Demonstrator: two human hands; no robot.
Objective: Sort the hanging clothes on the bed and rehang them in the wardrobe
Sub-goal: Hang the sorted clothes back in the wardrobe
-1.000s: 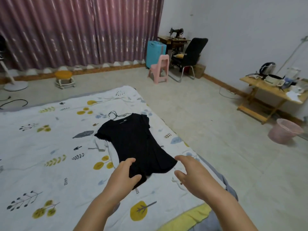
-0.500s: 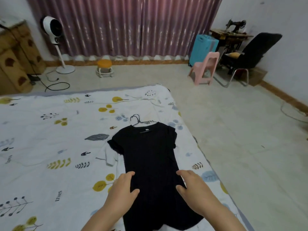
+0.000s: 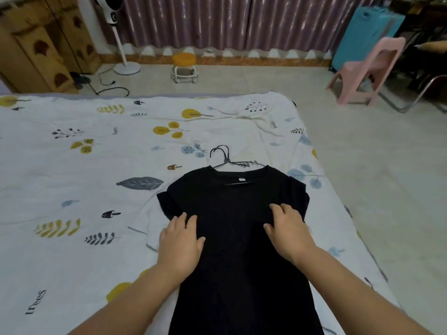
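Observation:
A black short-sleeved dress lies flat on the bed, collar pointing away from me. A thin black wire hanger sits in its neck, hook sticking out onto the sheet. My left hand rests flat on the garment's left side just below the sleeve, fingers straight. Over on the right side, near the other sleeve, my right hand lies flat on the cloth with its fingers spread.
A wooden wardrobe stands at the far left beside a standing fan. Past the bed's foot are a small orange stool, a pink plastic chair and a blue suitcase. Bare floor runs along the right.
My view has swung left and closer to the bed. Both hands slid up the dress from its hem toward the sleeves, and the dress now lies straight in front of me.

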